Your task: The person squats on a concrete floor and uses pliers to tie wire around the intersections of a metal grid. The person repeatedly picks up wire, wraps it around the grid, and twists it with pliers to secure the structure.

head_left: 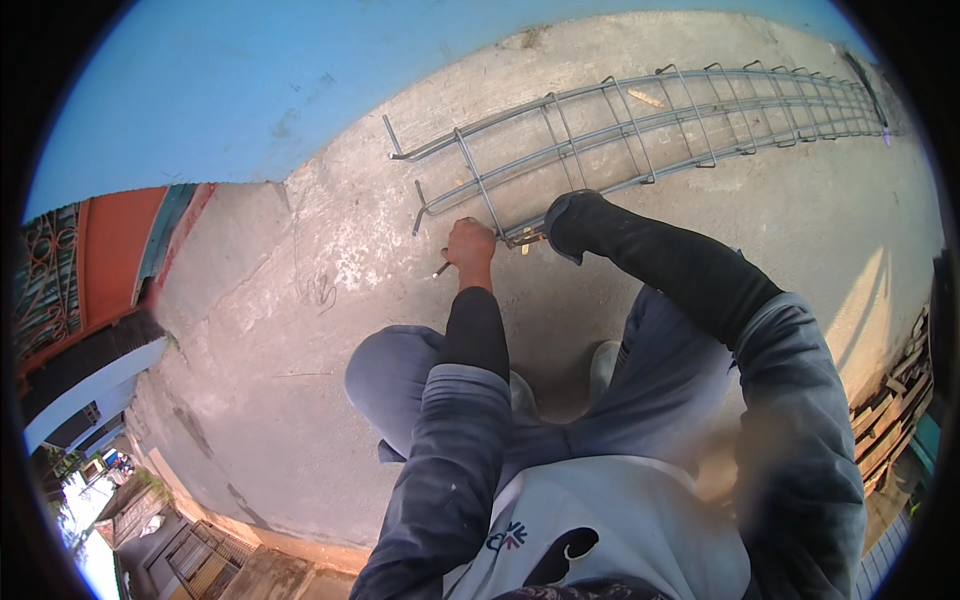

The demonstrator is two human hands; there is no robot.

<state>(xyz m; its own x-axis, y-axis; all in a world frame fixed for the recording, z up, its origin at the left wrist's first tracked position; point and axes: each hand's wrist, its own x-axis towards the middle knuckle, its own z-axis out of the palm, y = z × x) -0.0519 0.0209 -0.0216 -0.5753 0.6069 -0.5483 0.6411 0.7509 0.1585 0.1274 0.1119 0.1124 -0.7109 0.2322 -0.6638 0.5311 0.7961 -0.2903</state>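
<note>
A long rebar cage (625, 128) of steel bars and bent stirrups lies on the concrete ahead of me, stretching off to the right. My left hand (470, 245) is closed around the near bar's left end, and a short bent tip shows below the fist. To its right, my right hand (568, 225) reaches to the same near bar, beside the first stirrup (478, 180). A dark sleeve and my wrist's angle hide its fingers. Something thin and brownish (527, 234) shows between the hands at the stirrup's corner; its kind is unclear.
A blue wall (230, 95) runs along the far left. Wood chips (645, 98) lie within the cage, and a bent wire (320, 292) is on the concrete at left. Stacked timber (890, 405) stands at the right edge. My knees and feet are just below my hands.
</note>
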